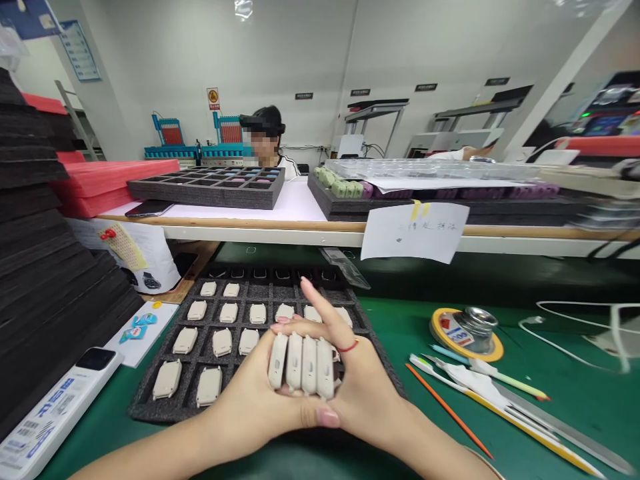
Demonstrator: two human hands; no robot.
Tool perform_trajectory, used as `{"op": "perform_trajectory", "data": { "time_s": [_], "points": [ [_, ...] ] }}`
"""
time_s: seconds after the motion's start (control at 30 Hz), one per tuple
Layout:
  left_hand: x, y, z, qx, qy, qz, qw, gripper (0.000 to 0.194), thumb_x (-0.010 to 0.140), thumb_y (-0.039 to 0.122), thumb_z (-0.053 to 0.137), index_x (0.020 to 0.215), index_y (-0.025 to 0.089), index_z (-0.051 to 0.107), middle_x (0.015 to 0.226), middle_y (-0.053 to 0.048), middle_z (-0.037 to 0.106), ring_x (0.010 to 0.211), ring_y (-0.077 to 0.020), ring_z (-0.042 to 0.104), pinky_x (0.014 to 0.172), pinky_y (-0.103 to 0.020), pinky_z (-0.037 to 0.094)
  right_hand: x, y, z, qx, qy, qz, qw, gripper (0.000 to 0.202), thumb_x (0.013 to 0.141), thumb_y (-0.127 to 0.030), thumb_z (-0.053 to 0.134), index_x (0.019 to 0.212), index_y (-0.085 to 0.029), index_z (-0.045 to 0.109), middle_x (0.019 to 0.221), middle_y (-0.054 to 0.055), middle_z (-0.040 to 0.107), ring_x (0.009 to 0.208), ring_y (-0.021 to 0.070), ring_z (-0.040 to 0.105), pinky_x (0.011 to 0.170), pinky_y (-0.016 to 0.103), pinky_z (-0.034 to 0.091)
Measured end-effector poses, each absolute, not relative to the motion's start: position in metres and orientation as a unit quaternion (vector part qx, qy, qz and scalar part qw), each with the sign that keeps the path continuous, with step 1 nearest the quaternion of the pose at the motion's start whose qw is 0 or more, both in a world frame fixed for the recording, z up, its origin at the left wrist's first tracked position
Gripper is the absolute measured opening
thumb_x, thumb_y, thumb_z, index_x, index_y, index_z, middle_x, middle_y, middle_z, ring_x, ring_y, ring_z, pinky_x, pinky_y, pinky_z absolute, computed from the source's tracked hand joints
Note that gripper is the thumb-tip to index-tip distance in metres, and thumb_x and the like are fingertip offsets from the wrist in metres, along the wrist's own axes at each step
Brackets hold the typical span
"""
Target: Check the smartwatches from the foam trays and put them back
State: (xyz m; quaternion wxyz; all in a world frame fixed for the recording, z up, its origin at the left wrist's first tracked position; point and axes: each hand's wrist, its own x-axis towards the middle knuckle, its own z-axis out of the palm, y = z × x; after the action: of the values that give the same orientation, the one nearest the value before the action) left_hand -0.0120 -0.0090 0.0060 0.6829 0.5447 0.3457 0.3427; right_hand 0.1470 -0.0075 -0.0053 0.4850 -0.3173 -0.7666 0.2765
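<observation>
Both hands are wrapped round a row of several beige smartwatch cases (302,365) standing on edge side by side, their side buttons facing me. My left hand (260,390) closes on the row from the left, its thumb along the bottom. On the right side, my right hand (363,377) grips the same row, with its index finger pointing up and away. Beneath and behind the hands lies a dark foam tray (163,411) divided into compartments. Many of its cells hold a similar beige case (209,387); the hands hide part of the tray.
Stacked black foam trays (45,320) rise at the left, beside a white box (57,410). To the right lie a tape roll (440,333), toothbrush (500,407), tweezers (565,427) and orange stick (450,410). A shelf (300,233) crosses ahead; a person (270,143) sits beyond it.
</observation>
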Motion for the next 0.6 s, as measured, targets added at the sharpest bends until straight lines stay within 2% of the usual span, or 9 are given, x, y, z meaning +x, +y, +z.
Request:
{"op": "perform_trajectory", "data": {
  "time_s": [0.1, 0.2, 0.27, 0.33, 0.37, 0.4, 0.43, 0.53, 0.6],
  "points": [
    [-0.004, -0.002, -0.007, 0.542, 0.373, 0.369, 0.657, 0.062, 0.057, 0.034, 0.089, 0.108, 0.018, 0.057, 0.099, -0.005, 0.065, 0.098, -0.0243, 0.061, 0.085, -0.035, 0.050, 0.148, -0.010, -0.013, -0.353, -0.785, 0.263, 0.436, 0.107, 0.074, -0.017, 0.073, 0.155, -0.026, 0.004, 0.132, 0.013, 0.060, 0.126, 0.0266, 0.056, 0.104, 0.043, 0.047],
    [0.001, 0.004, -0.023, 0.533, 0.394, 0.346, 0.664, 0.063, 0.061, 0.035, 0.086, 0.114, 0.018, 0.055, 0.101, -0.007, 0.067, 0.097, -0.0254, 0.063, 0.087, -0.037, 0.050, 0.164, -0.019, -0.017, -0.408, -0.794, 0.251, 0.375, 0.115, 0.070, -0.027, 0.080, 0.155, -0.023, 0.003, 0.150, 0.018, 0.040, 0.138, 0.0288, 0.041, 0.108, 0.045, 0.040],
    [0.004, 0.005, -0.034, 0.515, 0.389, 0.334, 0.687, 0.076, 0.062, 0.035, 0.086, 0.126, 0.022, 0.047, 0.101, -0.006, 0.067, 0.096, -0.0248, 0.065, 0.089, -0.040, 0.050, 0.185, -0.025, -0.016, -0.451, -0.787, 0.252, 0.337, 0.096, 0.080, -0.035, 0.073, 0.155, -0.021, 0.014, 0.151, 0.017, 0.041, 0.137, 0.0268, 0.042, 0.109, 0.044, 0.040],
    [0.005, 0.005, -0.045, 0.500, 0.373, 0.320, 0.713, 0.090, 0.063, 0.035, 0.086, 0.136, 0.027, 0.035, 0.098, -0.004, 0.068, 0.095, -0.0239, 0.067, 0.092, -0.042, 0.048, 0.216, -0.028, -0.017, -0.524, -0.766, 0.226, 0.297, 0.058, 0.094, -0.034, 0.054, 0.148, -0.021, 0.037, 0.140, 0.012, 0.056, 0.128, 0.0224, 0.053, 0.105, 0.040, 0.044],
    [0.006, 0.005, -0.050, 0.502, 0.365, 0.311, 0.720, 0.091, 0.063, 0.035, 0.085, 0.138, 0.028, 0.033, 0.096, -0.003, 0.068, 0.094, -0.0238, 0.067, 0.094, -0.043, 0.047, 0.234, -0.028, -0.019, -0.571, -0.748, 0.200, 0.272, 0.045, 0.096, -0.033, 0.048, 0.139, -0.021, 0.049, 0.132, 0.009, 0.063, 0.121, 0.0210, 0.059, 0.102, 0.037, 0.047],
    [0.006, 0.005, -0.054, 0.509, 0.360, 0.303, 0.721, 0.088, 0.064, 0.036, 0.085, 0.136, 0.027, 0.035, 0.095, -0.003, 0.069, 0.093, -0.0239, 0.068, 0.094, -0.042, 0.047, 0.254, -0.028, -0.022, -0.627, -0.724, 0.153, 0.244, 0.035, 0.096, -0.032, 0.047, 0.127, -0.024, 0.061, 0.124, 0.006, 0.069, 0.114, 0.0207, 0.064, 0.098, 0.035, 0.049],
    [0.006, 0.005, -0.058, 0.518, 0.359, 0.295, 0.718, 0.081, 0.064, 0.037, 0.085, 0.131, 0.026, 0.041, 0.095, -0.004, 0.070, 0.092, -0.0241, 0.068, 0.094, -0.042, 0.046, 0.273, -0.027, -0.027, -0.665, -0.698, 0.126, 0.236, 0.029, 0.094, -0.028, 0.048, 0.113, -0.021, 0.069, 0.114, 0.008, 0.073, 0.105, 0.0235, 0.068, 0.092, 0.036, 0.052],
    [0.006, 0.005, -0.065, 0.541, 0.367, 0.286, 0.701, 0.059, 0.064, 0.039, 0.084, 0.111, 0.022, 0.054, 0.098, -0.007, 0.071, 0.091, -0.0250, 0.068, 0.093, -0.041, 0.047, 0.324, -0.027, -0.049, -0.747, -0.623, 0.074, 0.219, 0.021, 0.082, -0.020, 0.058, 0.094, -0.015, 0.074, 0.083, 0.013, 0.076, 0.075, 0.0305, 0.072, 0.070, 0.040, 0.054],
    [0.006, 0.006, -0.067, 0.549, 0.376, 0.287, 0.689, 0.054, 0.065, 0.038, 0.083, 0.108, 0.022, 0.054, 0.100, -0.007, 0.071, 0.093, -0.0253, 0.068, 0.093, -0.041, 0.047, 0.343, -0.030, -0.065, -0.772, -0.594, 0.060, 0.218, 0.015, 0.077, -0.021, 0.060, 0.082, -0.016, 0.073, 0.072, 0.011, 0.074, 0.066, 0.0294, 0.070, 0.062, 0.036, 0.052]
  ]
}}
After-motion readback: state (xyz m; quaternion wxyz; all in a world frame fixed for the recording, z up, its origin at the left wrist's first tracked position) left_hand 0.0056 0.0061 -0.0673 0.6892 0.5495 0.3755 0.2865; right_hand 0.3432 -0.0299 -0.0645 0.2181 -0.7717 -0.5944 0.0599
